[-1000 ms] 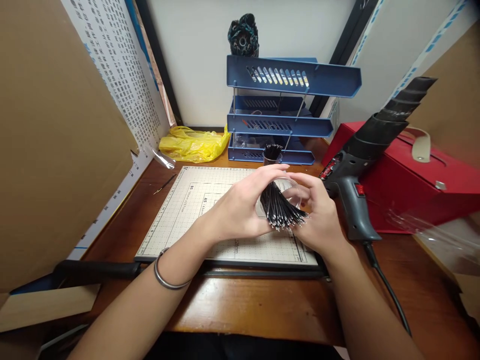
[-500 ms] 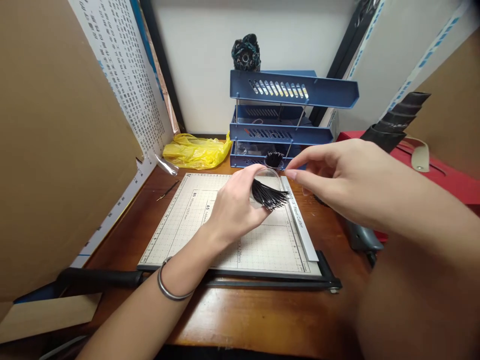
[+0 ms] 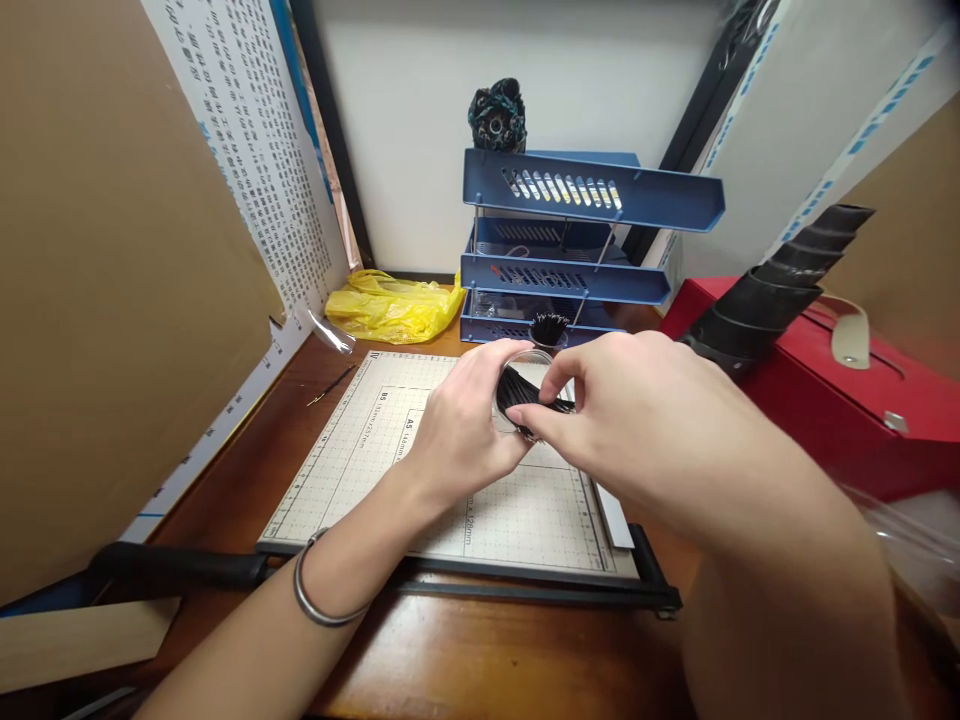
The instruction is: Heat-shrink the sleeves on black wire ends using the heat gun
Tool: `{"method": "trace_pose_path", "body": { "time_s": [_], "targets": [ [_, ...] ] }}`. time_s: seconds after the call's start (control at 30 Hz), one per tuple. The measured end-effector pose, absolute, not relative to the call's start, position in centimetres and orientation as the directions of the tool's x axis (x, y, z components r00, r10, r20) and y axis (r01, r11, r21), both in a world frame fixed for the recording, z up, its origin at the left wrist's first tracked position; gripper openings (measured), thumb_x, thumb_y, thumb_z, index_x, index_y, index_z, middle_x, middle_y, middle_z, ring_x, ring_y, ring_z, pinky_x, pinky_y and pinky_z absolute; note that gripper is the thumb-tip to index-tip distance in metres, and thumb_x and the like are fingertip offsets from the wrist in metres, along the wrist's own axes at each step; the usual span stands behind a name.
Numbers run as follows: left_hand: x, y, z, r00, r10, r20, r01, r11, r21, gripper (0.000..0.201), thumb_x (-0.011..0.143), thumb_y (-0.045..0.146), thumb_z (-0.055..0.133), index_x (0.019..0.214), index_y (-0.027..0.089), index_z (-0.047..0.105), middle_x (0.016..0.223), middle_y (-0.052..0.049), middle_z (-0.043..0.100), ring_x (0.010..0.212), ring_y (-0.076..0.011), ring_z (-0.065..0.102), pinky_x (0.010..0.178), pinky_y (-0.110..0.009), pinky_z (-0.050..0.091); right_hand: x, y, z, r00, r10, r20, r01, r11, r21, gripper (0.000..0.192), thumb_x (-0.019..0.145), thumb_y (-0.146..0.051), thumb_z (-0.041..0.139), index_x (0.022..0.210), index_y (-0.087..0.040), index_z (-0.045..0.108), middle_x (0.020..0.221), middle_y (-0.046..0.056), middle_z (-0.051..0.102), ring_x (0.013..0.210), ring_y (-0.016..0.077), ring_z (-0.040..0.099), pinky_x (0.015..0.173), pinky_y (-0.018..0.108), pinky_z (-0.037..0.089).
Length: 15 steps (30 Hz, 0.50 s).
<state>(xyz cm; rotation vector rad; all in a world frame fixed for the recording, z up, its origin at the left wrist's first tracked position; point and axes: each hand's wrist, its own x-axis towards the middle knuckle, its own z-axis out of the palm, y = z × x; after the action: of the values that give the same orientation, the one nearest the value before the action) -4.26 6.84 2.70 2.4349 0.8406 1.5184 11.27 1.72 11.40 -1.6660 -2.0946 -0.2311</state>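
Head view: at centre, the left hand (image 3: pixel 465 415) wrapped a clear cup (image 3: pixel 531 355) of black wires (image 3: pixel 517 393); the right hand (image 3: pixel 637 405), half closed, met them, grip unclear. The board (image 3: pixel 352 460) read "B5", "A5".

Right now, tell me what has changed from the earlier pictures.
The right hand came off the clear cup, moved right, then came left to the black wires in it; any grip on them is unclear. The left hand still holds the cup; the yellow bag stayed put.

1. The left forearm (image 3: pixel 375 540) slants over the bench's (image 3: pixel 465 655) near edge; the left hand (image 3: pixel 456 420) curls in a rounded grip.
2. The right hand (image 3: pixel 637 400) arches beside it, knuckles up, thumb (image 3: pixel 544 422) and index finger (image 3: pixel 561 372) pointing left.
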Motion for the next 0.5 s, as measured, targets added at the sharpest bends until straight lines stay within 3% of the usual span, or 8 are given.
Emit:
{"method": "trace_pose_path", "body": {
  "time_s": [0.1, 0.27, 0.37, 0.5],
  "targets": [
    [-4.1, 6.6, 2.7, 0.333, 0.525, 0.783, 0.373, -0.836, 0.402, 0.056, 0.079, 0.015, 0.064, 0.132, 0.02, 0.05, 0.132, -0.013, 0.066, 0.125, -0.0268, 0.064, 0.109, -0.046, 0.053, 11.5, 1.7, 11.4, -0.199, 0.87, 0.451, 0.962, 0.262, -0.082, 0.034, 0.075, -0.051, 0.08, 0.061, -0.023, 0.066, 0.052, 0.003, 0.054, 0.042, 0.0126, 0.04, 0.048, 0.032, 0.022],
    [-4.0, 6.5, 2.6, 0.329, 0.525, 0.784, 0.375, -0.835, 0.402, 0.058, 0.077, 0.014, 0.066, 0.132, 0.019, 0.05, 0.13, -0.013, 0.067, 0.123, -0.0273, 0.065, 0.107, -0.044, 0.054, 11.1, 1.0, 12.2, -0.202, 0.91, 0.361, 0.976, 0.219, -0.005, 0.024, 0.08, -0.045, 0.072, 0.07, -0.023, 0.073, 0.057, 0.003, 0.062, 0.047, 0.0171, 0.052, 0.047, 0.032, 0.026],
    [-4.0, 6.5, 2.7, 0.333, 0.532, 0.778, 0.385, -0.83, 0.403, 0.059, 0.075, 0.013, 0.065, 0.131, 0.022, 0.049, 0.13, -0.012, 0.067, 0.121, -0.0269, 0.066, 0.106, -0.044, 0.055, 10.5, 1.0, 12.6, -0.196, 0.935, 0.296, 0.979, 0.202, 0.01, 0.017, 0.081, -0.039, 0.067, 0.079, -0.025, 0.077, 0.062, 0.003, 0.066, 0.052, 0.0198, 0.058, 0.05, 0.032, 0.028],
    [-4.1, 6.6, 2.7, 0.35, 0.517, 0.781, 0.377, -0.841, 0.388, 0.06, 0.074, 0.011, 0.063, 0.132, 0.022, 0.049, 0.13, -0.012, 0.067, 0.122, -0.0264, 0.066, 0.106, -0.043, 0.055, 10.3, 1.2, 12.7, -0.186, 0.954, 0.236, 0.981, 0.194, -0.008, 0.02, 0.082, -0.04, 0.063, 0.082, -0.026, 0.078, 0.063, 0.003, 0.068, 0.053, 0.0195, 0.057, 0.052, 0.031, 0.028]
  ]
}}
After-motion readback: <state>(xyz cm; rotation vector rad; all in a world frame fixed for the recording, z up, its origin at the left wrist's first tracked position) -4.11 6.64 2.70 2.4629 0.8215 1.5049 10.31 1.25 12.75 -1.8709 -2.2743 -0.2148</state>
